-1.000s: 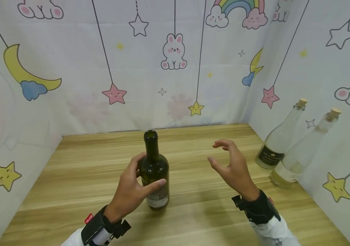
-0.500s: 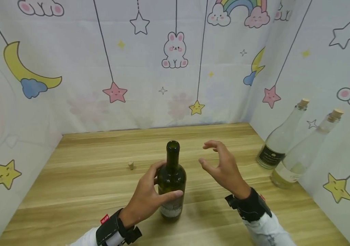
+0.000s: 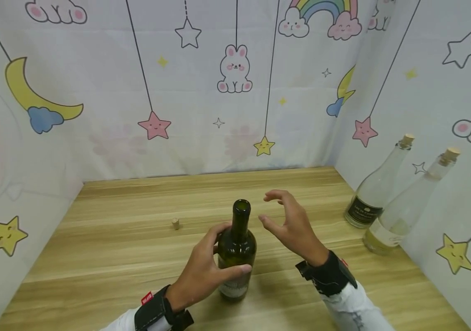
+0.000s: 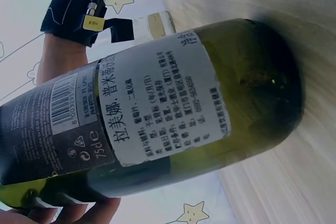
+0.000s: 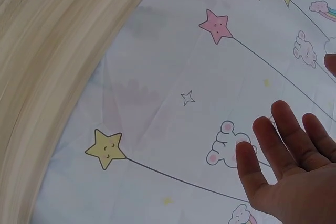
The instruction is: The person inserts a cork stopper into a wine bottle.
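My left hand (image 3: 202, 273) grips a dark green wine bottle (image 3: 237, 250) round its body, fingers behind and thumb across the front. The bottle is upright, and its mouth shows no cork. In the left wrist view the bottle's green glass (image 4: 252, 93) bears a dark label and a white one with printed text. To the right of the bottle, my right hand (image 3: 295, 225) hovers with fingers loosely bent and thumb apart, touching nothing. The right wrist view has the palm (image 5: 299, 182) holding nothing. A small cork (image 3: 175, 224) lies on the wooden table (image 3: 107, 257), left of the bottle.
Two clear bottles with corks in their necks, one with a black label (image 3: 365, 211) and one with a pale label (image 3: 388, 234), stand at the table's right edge. A patterned cloth (image 3: 194, 101) hangs behind the table and along both sides.
My left hand has shifted the wine bottle rightward and nearer to me. The cork, hidden one second ago, now shows. My right hand has moved left, closer to the bottle.
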A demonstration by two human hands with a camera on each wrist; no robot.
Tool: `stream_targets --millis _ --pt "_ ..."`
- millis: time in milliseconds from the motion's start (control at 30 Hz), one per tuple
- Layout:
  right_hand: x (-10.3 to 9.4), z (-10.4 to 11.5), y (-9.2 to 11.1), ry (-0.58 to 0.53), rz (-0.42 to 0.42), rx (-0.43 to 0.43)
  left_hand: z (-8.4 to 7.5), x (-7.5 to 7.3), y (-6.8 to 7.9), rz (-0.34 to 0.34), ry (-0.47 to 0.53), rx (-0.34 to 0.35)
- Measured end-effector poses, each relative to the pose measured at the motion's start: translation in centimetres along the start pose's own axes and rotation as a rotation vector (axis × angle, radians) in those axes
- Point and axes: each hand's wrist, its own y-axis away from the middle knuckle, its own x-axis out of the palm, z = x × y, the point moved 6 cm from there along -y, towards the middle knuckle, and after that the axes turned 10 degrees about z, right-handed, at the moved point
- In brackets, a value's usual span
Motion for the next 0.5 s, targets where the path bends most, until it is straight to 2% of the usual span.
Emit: stream_targets --millis 267,500 --pt "0.7 -0.2 -1.4 0.02 0.029 -0.002 -0.1 -0.2 0.0 0.018 0.019 -0.013" --pt "2.7 -1.1 -4.7 0.054 0.134 0.016 -0.1 -0.3 -0.2 0.044 0.006 -0.037"
